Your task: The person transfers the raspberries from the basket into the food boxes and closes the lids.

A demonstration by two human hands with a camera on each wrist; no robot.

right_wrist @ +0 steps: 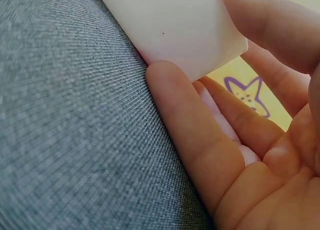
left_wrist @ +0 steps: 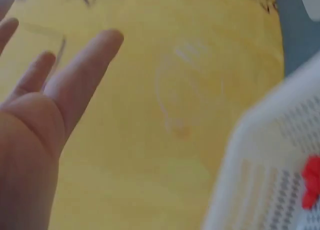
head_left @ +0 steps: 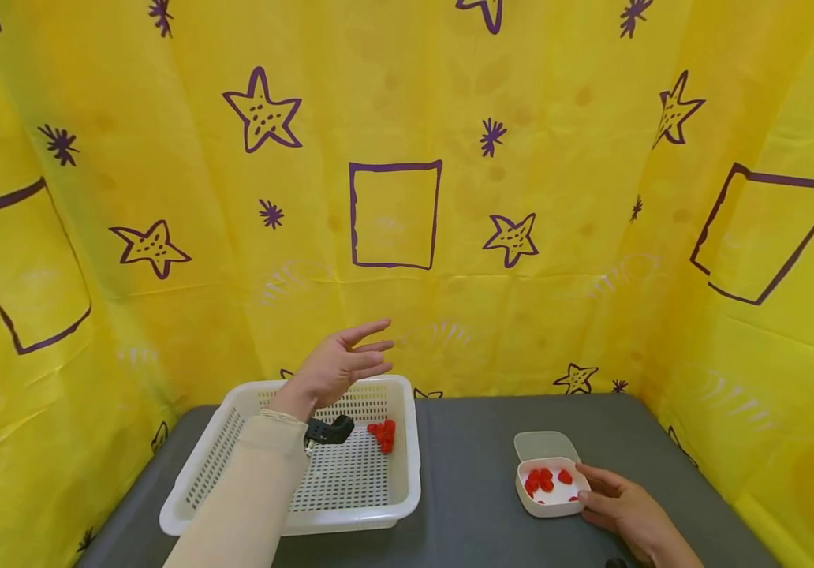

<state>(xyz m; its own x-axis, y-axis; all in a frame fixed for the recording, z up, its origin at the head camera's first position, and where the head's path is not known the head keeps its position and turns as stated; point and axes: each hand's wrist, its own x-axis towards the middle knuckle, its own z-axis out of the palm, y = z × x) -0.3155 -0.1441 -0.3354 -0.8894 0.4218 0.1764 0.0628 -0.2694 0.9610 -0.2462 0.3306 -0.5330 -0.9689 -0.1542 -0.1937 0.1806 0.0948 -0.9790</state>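
My left hand (head_left: 339, 367) is raised above the far part of a white slotted plastic basket (head_left: 407, 473), its fingers extended and spread with nothing in them. In the left wrist view the palm and fingers show beside the basket's rim (left_wrist: 240, 140). A cluster of small red pieces (head_left: 384, 435) lies against the basket's right wall. At the right, my right hand (head_left: 620, 505) holds the near right corner of a small white box (head_left: 549, 509), fingers on its side in the right wrist view. Several red pieces (head_left: 540, 479) lie inside the box.
A translucent lid (head_left: 545, 445) stands out behind the box. Both containers rest on a dark grey table (head_left: 471, 473). Yellow curtains (head_left: 393, 95) with purple drawings enclose the table at the back and both sides.
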